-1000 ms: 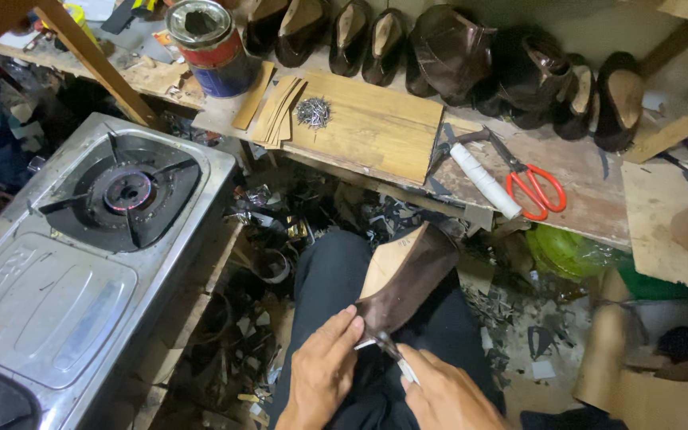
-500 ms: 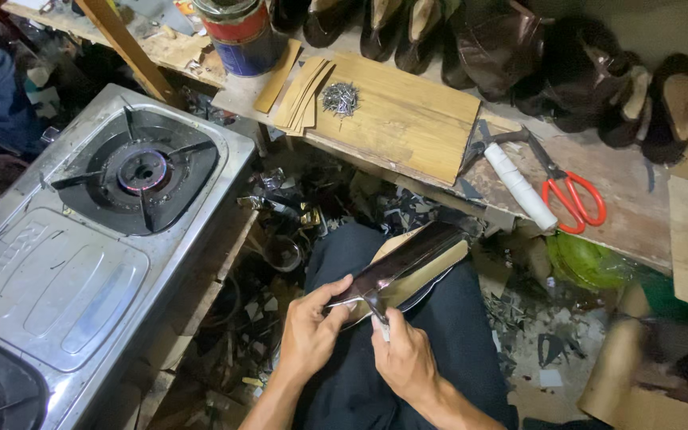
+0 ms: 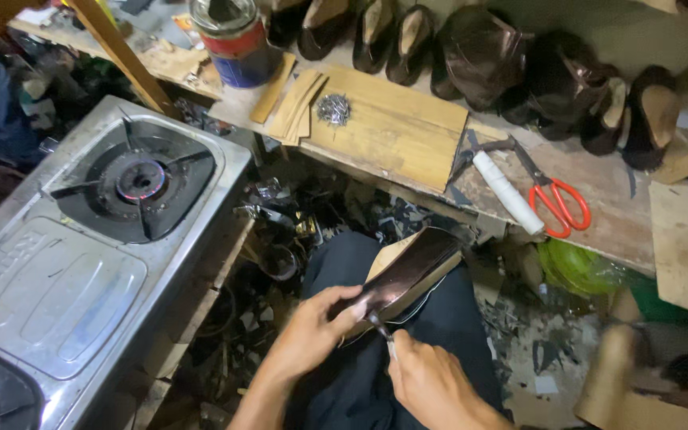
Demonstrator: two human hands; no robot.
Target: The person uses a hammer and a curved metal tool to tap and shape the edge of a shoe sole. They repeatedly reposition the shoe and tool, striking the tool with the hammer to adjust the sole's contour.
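A dark brown leather shoe upper on a wooden last (image 3: pixel 408 275) rests across my lap, toe pointing up and right. My left hand (image 3: pixel 316 334) grips its near end from the left. My right hand (image 3: pixel 424 382) holds a small metal tool (image 3: pixel 381 328) whose tip touches the shoe's lower edge, just beside my left fingers. My dark trousers (image 3: pixel 455 318) lie under the shoe.
A steel gas stove (image 3: pixel 81 255) with a lit burner (image 3: pixel 138 179) stands at left. The wooden bench (image 3: pixel 396 135) ahead carries a pile of nails (image 3: pixel 334 109), a paint can (image 3: pixel 232 40), a hammer (image 3: pixel 503 187), red scissors (image 3: pixel 555 199) and a row of dark shoes (image 3: pixel 519 72). Scraps litter the floor.
The shoe has tipped from nearly upright to lying flatter across my lap. Both hands shifted along its near end, and the tool stays at the edge.
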